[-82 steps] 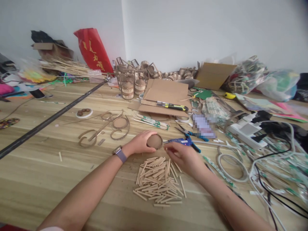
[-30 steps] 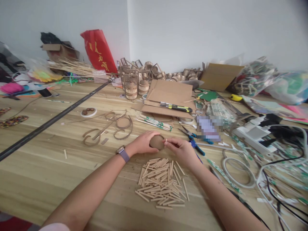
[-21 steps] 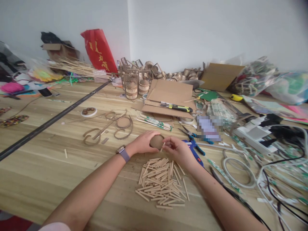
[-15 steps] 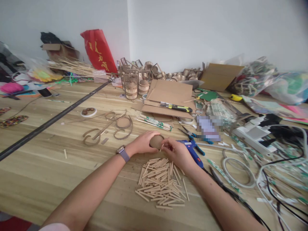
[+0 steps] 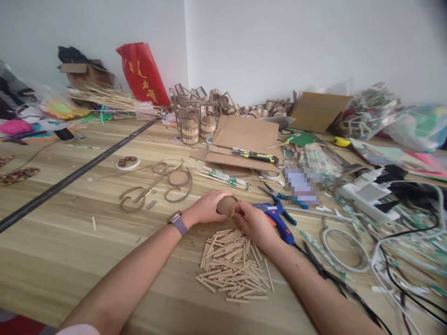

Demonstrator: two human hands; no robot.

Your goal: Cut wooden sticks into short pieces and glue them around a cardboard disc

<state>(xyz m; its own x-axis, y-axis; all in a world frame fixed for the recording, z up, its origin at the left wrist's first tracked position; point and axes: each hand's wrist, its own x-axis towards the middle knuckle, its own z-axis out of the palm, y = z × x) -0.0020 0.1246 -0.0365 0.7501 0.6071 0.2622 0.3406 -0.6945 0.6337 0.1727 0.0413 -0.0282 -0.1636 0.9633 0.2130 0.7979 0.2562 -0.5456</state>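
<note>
Nearby, glue gun (image 5: 282, 225) beside right hand (image 5: 257, 227) with pinched stick (image 5: 232, 214), left hand (image 5: 206, 207) around disc (image 5: 225, 205)

A watch (image 5: 174, 217) is worn at the wrist end of the left forearm (image 5: 134, 267); its case is seen as small and squarish, with a metallic edge, the face too oblique to be read. It is fastened by a smooth, greyish-purple strap (image 5: 181, 226). A pale pinkish-white sleeve (image 5: 79, 330) is cut off by the lower frame edge, only its curved hem being shown. The left hand (image 5: 206, 208) and right hand (image 5: 254, 224) are bare, as is the right forearm (image 5: 310, 279), on which a small dark spot (image 5: 297, 265) is noted.
</note>
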